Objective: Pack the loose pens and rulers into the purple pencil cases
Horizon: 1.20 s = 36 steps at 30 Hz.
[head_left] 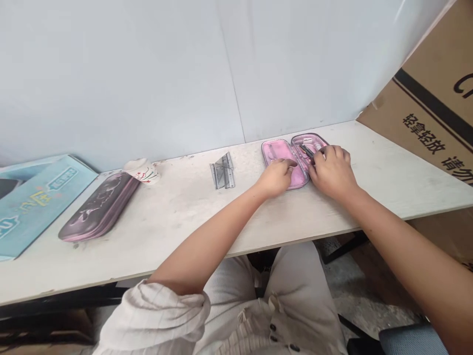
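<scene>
An open pink case (275,148) lies flat on the white table (185,207) near the wall, both halves showing. My left hand (277,176) rests on its left half, fingers curled down onto the lining. My right hand (332,170) lies over the right half, its fingers pinched on a dark slim tool (306,150) that sits in the case. More small tools show in the right half, too small to name.
A folded metal hinge (222,171) lies left of the case. Further left are a small white cup (142,170), a closed dark purple case (99,206) and a teal box (33,202). A cardboard box (428,98) stands at the right.
</scene>
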Each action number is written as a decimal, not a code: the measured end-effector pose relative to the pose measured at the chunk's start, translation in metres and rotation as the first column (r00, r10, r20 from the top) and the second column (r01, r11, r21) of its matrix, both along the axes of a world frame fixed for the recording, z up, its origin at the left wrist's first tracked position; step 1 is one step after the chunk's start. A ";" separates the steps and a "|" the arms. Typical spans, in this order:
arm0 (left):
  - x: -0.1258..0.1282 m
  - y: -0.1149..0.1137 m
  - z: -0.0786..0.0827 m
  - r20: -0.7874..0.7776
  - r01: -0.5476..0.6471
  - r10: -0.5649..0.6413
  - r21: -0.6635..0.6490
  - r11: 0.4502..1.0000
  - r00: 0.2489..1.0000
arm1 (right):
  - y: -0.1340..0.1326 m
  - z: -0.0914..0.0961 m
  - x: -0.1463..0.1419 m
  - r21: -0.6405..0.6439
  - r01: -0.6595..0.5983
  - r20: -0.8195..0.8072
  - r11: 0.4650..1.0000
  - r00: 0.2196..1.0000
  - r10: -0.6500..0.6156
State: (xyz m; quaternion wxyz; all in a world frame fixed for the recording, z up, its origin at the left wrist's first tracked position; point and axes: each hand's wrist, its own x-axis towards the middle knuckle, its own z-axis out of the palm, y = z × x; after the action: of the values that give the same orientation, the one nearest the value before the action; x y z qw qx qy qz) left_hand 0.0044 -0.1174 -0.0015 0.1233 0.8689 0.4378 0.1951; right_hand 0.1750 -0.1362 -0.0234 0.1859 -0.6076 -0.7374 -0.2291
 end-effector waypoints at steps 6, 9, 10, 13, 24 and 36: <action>-0.048 -0.019 0.009 0.037 -0.111 0.112 -0.022 0.994 0.993 | 0.004 0.014 -0.042 -0.065 -0.083 -0.028 0.994 0.996 0.082; -0.072 -0.024 0.012 0.038 -0.156 0.157 -0.016 0.988 0.987 | 0.000 0.024 -0.065 -0.071 -0.121 -0.027 0.990 0.992 0.119; -0.080 -0.025 0.012 0.042 -0.173 0.173 -0.001 0.985 0.984 | -0.001 0.027 -0.073 -0.074 -0.132 -0.030 0.989 0.991 0.130; -0.106 -0.025 0.008 0.083 -0.269 0.263 0.074 0.960 0.961 | -0.005 0.031 -0.096 -0.096 -0.149 -0.052 0.984 0.988 0.145; -0.186 -0.023 -0.024 0.113 -0.540 0.530 0.088 0.837 0.840 | -0.003 -0.001 -0.195 -0.281 -0.210 -0.143 0.936 0.974 0.176; -0.173 -0.028 -0.042 -0.169 -0.374 0.380 0.072 0.925 0.909 | 0.050 0.009 -0.214 -0.407 -0.394 -0.096 0.824 0.916 0.390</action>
State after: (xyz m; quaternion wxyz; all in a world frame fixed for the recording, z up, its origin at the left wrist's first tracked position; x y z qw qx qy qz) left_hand -0.1690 -0.1451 -0.0433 0.0269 0.7843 0.6028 0.1442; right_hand -0.0389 -0.0859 -0.0145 0.0976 -0.4696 -0.8773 -0.0201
